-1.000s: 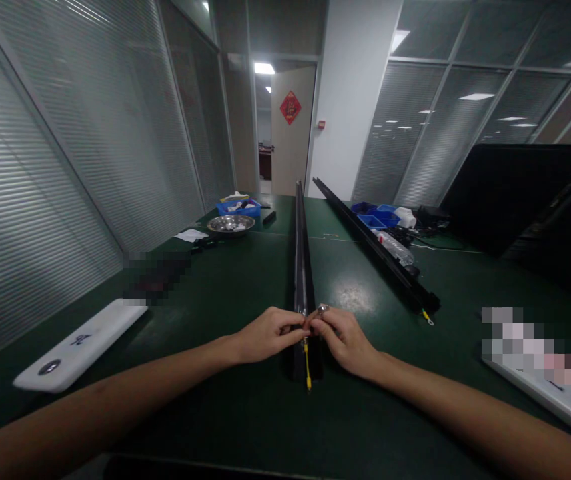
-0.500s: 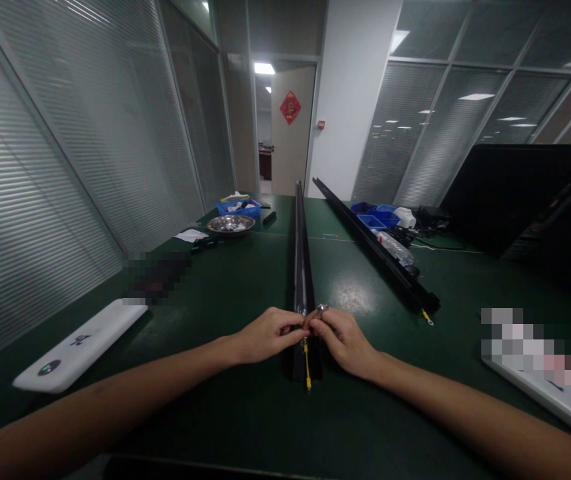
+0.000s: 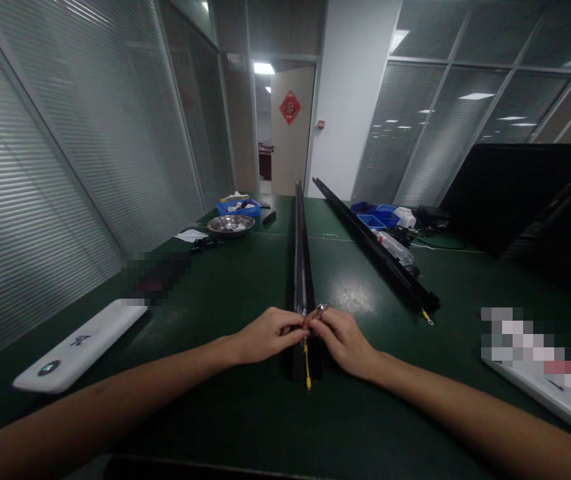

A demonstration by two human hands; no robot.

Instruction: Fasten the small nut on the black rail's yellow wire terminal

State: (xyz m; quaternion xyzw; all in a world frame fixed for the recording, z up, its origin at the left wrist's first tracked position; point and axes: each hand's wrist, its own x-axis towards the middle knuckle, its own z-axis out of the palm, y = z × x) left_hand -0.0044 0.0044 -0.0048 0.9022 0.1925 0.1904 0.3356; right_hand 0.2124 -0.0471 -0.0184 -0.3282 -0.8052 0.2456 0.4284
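A long black rail [image 3: 300, 247] lies on the green table [image 3: 225, 287], running straight away from me. Both hands meet over its near end. My left hand [image 3: 265, 333] has its fingers pinched together at the rail's top. My right hand [image 3: 341, 339] is also pinched there, with a small shiny metal part [image 3: 321, 309] showing at its fingertips. A thin yellow wire [image 3: 307, 363] with a terminal hangs from between the hands along the rail's near end.
A second black rail [image 3: 380, 250] with a yellow-tipped wire lies to the right. Blue bins [image 3: 378, 217] and a bottle sit behind it. A metal bowl [image 3: 231, 225] and blue tray stand far left. White flat panels [image 3: 78, 345] lie near both front corners.
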